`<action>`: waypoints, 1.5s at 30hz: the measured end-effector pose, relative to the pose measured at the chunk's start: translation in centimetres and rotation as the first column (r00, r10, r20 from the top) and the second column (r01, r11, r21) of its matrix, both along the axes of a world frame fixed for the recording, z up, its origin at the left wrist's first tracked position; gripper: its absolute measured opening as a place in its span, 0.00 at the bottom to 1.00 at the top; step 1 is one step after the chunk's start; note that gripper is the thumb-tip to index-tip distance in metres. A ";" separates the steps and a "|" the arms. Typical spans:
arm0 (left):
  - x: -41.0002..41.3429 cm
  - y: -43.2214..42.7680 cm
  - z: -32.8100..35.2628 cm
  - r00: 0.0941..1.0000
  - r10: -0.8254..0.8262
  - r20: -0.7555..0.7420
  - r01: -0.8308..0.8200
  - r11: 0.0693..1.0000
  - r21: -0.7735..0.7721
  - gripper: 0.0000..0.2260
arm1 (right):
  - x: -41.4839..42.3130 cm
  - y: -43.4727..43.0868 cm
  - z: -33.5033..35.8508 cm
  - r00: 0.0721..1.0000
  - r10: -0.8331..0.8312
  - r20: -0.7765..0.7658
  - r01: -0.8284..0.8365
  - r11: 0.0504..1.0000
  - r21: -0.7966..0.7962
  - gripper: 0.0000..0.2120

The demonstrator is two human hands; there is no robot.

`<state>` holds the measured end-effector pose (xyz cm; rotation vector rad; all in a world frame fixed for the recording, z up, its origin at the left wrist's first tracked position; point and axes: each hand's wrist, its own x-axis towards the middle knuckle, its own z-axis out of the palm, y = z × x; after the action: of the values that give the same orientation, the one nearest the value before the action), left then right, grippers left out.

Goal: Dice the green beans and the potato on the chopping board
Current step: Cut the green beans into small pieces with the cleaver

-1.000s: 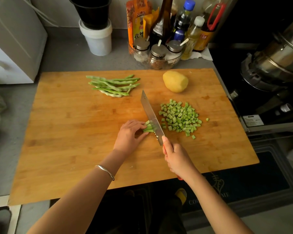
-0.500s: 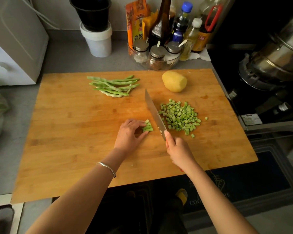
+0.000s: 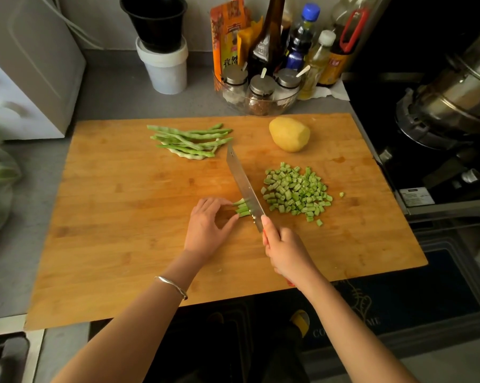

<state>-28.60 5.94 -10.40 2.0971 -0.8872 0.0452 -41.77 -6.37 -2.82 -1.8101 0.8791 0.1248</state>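
On the grey desk (image 3: 117, 100) a black pot (image 3: 156, 20) sits stacked in a white tub (image 3: 167, 70). Just beside it to the right, a glass bowl (image 3: 287, 104) holds three metal-lidded spice jars (image 3: 261, 91). Behind the bowl stand an orange seasoning packet (image 3: 227, 37), a dark brown bottle (image 3: 266, 42), a blue-capped bottle (image 3: 302, 37) and a white-capped oil bottle (image 3: 317, 64). A white appliance (image 3: 26, 64) fills the far left, and a steel pot (image 3: 459, 89) stands at the right. A dark lettered mat (image 3: 426, 294) lies on the floor.

Worn on the head, close above the chopping board (image 3: 117, 233), angled steeply down and forward toward twelve o'clock.
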 end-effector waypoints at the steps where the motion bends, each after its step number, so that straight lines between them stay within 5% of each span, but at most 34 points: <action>1: 0.0 0.0 -0.1 1.000 -0.002 0.001 0.002 1.000 0.003 0.13 | -0.1 0.1 0.0 1.000 -0.003 -0.004 0.003 1.000 0.001 0.27; 15: 0.2 -0.3 -0.7 0.997 -0.076 -0.001 0.076 0.995 0.071 0.15 | 0.3 1.2 0.1 0.997 0.035 -0.072 -0.042 0.995 -0.094 0.26; 25: 0.3 -0.9 -0.7 0.998 -0.058 0.022 0.057 0.997 0.042 0.07 | 1.0 1.4 0.3 0.992 0.072 -0.105 -0.088 0.983 -0.161 0.27; 45: -0.1 -0.9 0.1 0.999 -0.007 -0.035 0.009 0.998 0.054 0.08 | 0.4 0.3 -0.1 0.996 0.014 -0.093 -0.018 0.999 -0.049 0.28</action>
<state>-28.72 5.02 -10.27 2.1378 -0.8850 -0.0204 -41.35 -6.08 -2.88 -1.8699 0.9401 0.1999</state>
